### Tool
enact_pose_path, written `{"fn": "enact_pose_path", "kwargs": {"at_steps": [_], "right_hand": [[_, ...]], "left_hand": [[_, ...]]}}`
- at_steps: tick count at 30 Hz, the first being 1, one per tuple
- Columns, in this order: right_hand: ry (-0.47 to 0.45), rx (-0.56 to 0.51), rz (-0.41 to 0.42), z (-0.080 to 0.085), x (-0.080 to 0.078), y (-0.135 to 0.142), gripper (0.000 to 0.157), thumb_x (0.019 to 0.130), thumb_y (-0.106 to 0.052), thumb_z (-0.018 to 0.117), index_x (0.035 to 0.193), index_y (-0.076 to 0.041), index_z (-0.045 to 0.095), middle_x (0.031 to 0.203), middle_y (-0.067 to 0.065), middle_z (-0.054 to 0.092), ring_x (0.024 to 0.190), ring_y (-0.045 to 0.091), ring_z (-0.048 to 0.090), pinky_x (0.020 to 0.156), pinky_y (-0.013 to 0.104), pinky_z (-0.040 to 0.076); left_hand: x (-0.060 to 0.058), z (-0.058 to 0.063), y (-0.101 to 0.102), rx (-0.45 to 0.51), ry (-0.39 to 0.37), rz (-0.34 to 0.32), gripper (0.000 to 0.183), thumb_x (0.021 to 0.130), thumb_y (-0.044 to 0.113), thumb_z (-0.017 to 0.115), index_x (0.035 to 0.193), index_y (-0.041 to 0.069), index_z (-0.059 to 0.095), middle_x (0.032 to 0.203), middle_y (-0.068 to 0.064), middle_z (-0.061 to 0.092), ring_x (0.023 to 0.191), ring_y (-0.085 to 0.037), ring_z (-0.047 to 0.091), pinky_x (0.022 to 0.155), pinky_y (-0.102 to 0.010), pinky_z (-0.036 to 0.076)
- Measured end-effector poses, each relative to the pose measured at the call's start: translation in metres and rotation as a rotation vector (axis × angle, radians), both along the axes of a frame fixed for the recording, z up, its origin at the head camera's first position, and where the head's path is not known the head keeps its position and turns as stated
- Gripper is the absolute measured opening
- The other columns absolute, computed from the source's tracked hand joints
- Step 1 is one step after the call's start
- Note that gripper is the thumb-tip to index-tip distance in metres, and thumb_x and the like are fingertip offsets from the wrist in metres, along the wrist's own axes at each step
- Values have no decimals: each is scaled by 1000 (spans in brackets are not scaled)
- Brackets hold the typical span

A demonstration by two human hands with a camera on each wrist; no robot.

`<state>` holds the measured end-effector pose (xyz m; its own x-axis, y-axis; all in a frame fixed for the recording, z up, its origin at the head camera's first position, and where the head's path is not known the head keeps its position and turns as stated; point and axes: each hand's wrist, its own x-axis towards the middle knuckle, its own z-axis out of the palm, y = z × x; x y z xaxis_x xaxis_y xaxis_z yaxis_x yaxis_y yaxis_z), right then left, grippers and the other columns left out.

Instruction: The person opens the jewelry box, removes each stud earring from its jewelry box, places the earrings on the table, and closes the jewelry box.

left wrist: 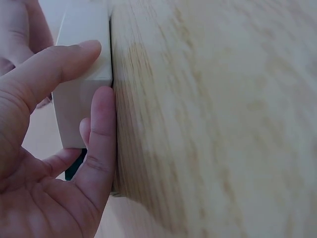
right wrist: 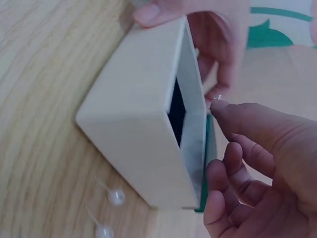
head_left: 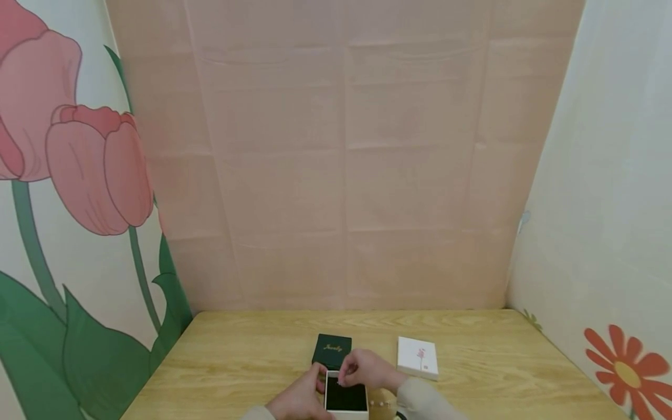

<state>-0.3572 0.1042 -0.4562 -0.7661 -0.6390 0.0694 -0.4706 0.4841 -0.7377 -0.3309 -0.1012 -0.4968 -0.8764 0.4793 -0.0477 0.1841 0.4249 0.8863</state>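
An open white box (head_left: 353, 415) with a black pad (head_left: 345, 399) inside stands at the table's near side. My left hand (head_left: 303, 395) holds its left side; in the left wrist view the thumb lies on one wall and the fingers bend round the corner. Over the box's far rim, my right hand (head_left: 370, 368) pinches a tiny silvery piece of jewelry (right wrist: 218, 97) between thumb and index finger. Its exact kind is too small to tell. Just beyond the box lies a dark green lid (head_left: 333, 345) with gold lettering.
Two white bead earrings with thin stems, one earring (right wrist: 116, 197) nearer the box, lie on the wooden table (head_left: 236, 356) to its right. A flat white box (head_left: 417, 354) with a red print lies farther back right. Part of a dark object (head_left: 401, 416) shows beneath the right sleeve.
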Motion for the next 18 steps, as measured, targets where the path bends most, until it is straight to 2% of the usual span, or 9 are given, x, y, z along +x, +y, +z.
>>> {"fn": "enact_pose_path", "kwargs": {"at_steps": [9, 18], "right_hand": [[-23, -95, -61, 7, 0, 32, 7, 81, -9, 69, 81, -2, 67, 70, -3, 59, 59, 5, 44, 54, 21, 38], [55, -63, -115, 7, 1, 71, 9, 81, -16, 70, 79, -7, 67, 68, -6, 55, 58, 2, 43, 54, 20, 38]], "left_hand": [[3, -1, 1, 36, -7, 6, 70, 60, 2, 83, 114, 5, 37, 89, -11, 54, 80, -23, 55, 73, -39, 47], [2, 0, 2, 44, -57, 16, 70, 61, 2, 83, 114, 7, 37, 91, -12, 53, 80, -24, 55, 74, -41, 47]]}}
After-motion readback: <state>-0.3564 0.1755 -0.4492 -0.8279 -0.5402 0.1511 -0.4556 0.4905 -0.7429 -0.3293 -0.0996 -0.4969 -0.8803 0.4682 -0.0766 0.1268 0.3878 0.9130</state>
